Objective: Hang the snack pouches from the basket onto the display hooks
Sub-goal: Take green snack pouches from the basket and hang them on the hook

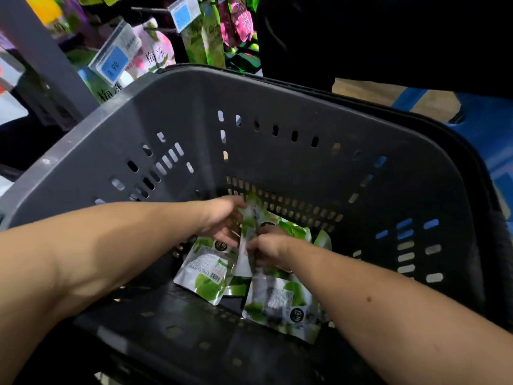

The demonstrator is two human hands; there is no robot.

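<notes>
Both my arms reach down into a dark grey perforated basket (277, 107). On its floor lie several green-and-white snack pouches; one (202, 273) lies flat at the left, another (280, 304) lies nearer me at the right. My left hand (222, 218) and my right hand (268, 247) meet over the pile, and both grip an upright pouch (245, 245) standing on edge between them. More pouches are partly hidden beneath my hands. Display hooks (150, 11) with hanging pouches show above the basket's far rim.
Price tags (115, 61) with blue labels hang on the hooks at the upper left. Pink and green packets (211, 40) fill the display behind the basket. A grey upright post (41, 51) stands at the left. Blue and cardboard boxes (416, 98) sit beyond the right rim.
</notes>
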